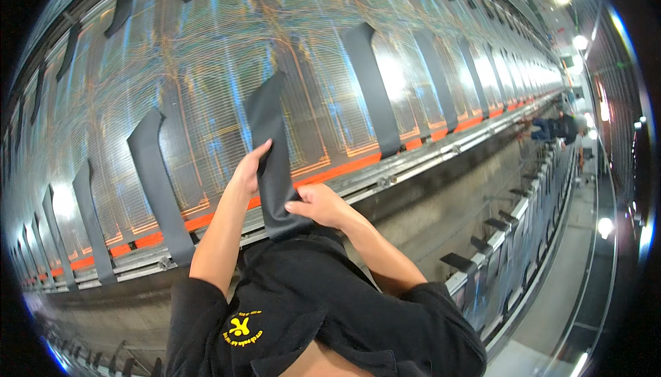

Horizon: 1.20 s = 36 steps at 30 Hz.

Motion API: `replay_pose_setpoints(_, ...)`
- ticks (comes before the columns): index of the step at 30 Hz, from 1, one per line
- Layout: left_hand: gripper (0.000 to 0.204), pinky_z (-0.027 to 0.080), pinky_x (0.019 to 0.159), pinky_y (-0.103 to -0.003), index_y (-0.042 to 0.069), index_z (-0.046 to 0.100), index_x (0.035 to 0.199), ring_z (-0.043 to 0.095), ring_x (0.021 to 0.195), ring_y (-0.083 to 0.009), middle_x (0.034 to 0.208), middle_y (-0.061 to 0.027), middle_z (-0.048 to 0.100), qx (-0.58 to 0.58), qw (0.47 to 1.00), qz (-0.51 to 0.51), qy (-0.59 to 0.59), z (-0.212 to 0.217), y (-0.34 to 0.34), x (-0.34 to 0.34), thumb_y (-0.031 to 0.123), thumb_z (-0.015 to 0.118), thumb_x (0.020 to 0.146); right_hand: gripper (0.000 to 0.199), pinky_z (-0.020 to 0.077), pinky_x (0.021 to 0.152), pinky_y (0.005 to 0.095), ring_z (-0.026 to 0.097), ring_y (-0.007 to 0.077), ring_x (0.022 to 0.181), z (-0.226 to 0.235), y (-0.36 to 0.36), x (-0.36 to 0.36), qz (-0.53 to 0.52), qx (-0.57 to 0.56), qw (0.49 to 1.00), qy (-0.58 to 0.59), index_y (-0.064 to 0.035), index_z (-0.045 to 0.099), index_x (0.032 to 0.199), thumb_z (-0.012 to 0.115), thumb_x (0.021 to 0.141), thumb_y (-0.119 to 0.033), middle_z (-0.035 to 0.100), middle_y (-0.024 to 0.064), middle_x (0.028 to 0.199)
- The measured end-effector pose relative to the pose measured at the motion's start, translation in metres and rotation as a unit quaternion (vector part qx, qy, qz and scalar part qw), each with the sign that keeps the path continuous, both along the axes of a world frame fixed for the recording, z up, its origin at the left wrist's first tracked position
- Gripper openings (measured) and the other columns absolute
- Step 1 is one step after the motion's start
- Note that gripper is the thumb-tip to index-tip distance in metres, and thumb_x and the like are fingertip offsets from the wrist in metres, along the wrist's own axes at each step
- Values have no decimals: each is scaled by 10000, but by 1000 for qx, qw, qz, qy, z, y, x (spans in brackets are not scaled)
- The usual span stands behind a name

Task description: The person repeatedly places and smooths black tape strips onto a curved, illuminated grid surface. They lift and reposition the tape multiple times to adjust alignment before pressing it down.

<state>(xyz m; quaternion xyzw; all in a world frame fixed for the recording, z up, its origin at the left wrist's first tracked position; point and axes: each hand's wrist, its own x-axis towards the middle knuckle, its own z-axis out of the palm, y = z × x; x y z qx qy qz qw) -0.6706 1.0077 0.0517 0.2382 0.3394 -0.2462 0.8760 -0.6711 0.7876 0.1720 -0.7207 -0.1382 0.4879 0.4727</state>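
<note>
A long dark grey strip of sheet material (269,126) with a slanted far end lies partly on the wide, finely lined work surface (310,53). Its near end curls over the edge in front of my body. At the strip's left edge, my left hand (249,170) grips it, one finger reaching over its face; the other fingers are partly hidden. My right hand (320,205) pinches the strip's right edge near the curled end, thumb on top.
Similar grey strips (162,187) (374,91) lie in a row along the edge. An orange band (337,170) and metal rail (406,174) border the surface. Behind my right arm stands another rack with hanging strips (475,280). A person (554,129) stands far right.
</note>
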Motion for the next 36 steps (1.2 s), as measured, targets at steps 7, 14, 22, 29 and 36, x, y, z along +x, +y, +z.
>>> replay_pose_setpoints(7, 313, 616, 831, -413, 51, 591, 1263, 720, 959, -197, 1104, -59, 718, 149, 967, 148, -141, 12, 95, 125, 164, 717, 1000, 221, 504, 914, 267, 618, 86, 1000, -46, -27, -9, -236, 57, 970, 29, 31, 670, 1200, 652, 1031, -110, 708, 17, 1120)
replay_pose_setpoints(14, 385, 540, 821, -301, 123, 633, 1332, 680, 941, -106, 1105, -8, 720, 319, 931, -114, -138, 0, 177, 199, 157, 747, 966, 239, 505, 765, 299, 597, 92, 840, -97, -26, -6, -254, -59, 961, -92, 31, 691, 1073, 708, 999, -196, 698, 39, 892)
replay_pose_setpoints(22, 316, 537, 761, -317, 45, 721, 1179, 629, 851, -126, 974, -14, 719, 484, 765, -355, -235, -17, 225, 310, 206, 800, 919, 235, 479, 707, 276, 561, 74, 782, -100, 22, 41, -287, -83, 953, -51, 31, 689, 1046, 731, 998, -195, 667, 9, 846)
replay_pose_setpoints(29, 301, 567, 874, -407, 117, 794, 1094, 739, 966, -247, 1038, -66, 789, 689, 554, -377, -275, -70, 249, 350, 312, 826, 868, 235, 447, 691, 234, 534, 37, 761, -143, 32, 39, -290, -112, 949, 57, 20, 686, 997, 738, 1008, -209, 641, -42, 835)
replay_pose_setpoints(36, 330, 545, 911, -427, 88, 803, 1068, 712, 1041, -276, 1078, -125, 760, 682, 556, -365, -304, -76, 253, 347, 344, 831, 862, 182, 445, 742, 217, 539, 31, 806, -152, 31, 35, -317, -128, 936, 82, 7, 686, 1030, 712, 1026, -173, 651, -45, 881)
